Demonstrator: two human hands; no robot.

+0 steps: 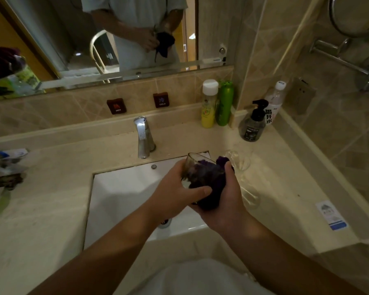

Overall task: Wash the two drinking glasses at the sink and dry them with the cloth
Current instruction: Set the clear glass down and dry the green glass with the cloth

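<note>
My left fingers (197,191) clench the glass (197,169) over the sink (115,188) to steady it while my right fingers (229,170) grip the cloth (209,188) stuffed inside, drying; just beyond them, the second glass (240,162) waits on the counter (285,179).

head cam | looks forward-down | close over sink (115,188) | mirror (115,39) ahead

At upper right centre, a yellow bottle with a white cap (208,104) touches a green plastic bottle (224,103). Right of them, a dark pump dispenser (252,122) fronts a clear white-capped water bottle (275,101). A blue-and-white sticker (332,215) lies lower right.
</note>
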